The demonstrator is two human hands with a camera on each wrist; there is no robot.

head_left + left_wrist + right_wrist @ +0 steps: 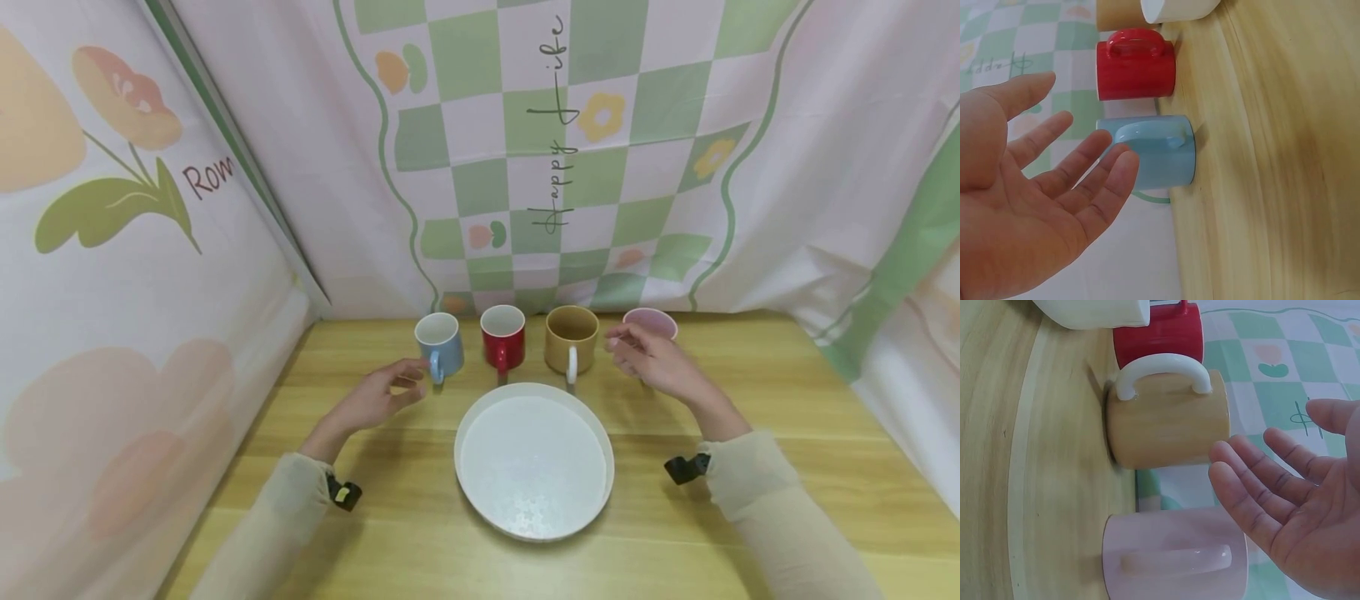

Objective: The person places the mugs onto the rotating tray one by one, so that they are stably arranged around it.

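Note:
Four mugs would overcount my words, so several mugs stand upright in a row: a light blue mug (447, 354), a red mug (504, 340), a tan mug (566, 342) with a white handle, and a pink mug (651, 322). My left hand (378, 393) is beside the blue mug, fingers loosely spread near its handle and holding nothing. Over the front of the pink mug hovers my right hand (651, 360), relaxed, its fingertips close to the tan mug. Part of the pink mug is hidden behind that hand.
A round white tray (534, 525) lies on the wooden table (405, 533) in front of the mugs. Behind the row hangs a checkered curtain (536, 117), and another printed curtain (150, 333) closes off the left side.

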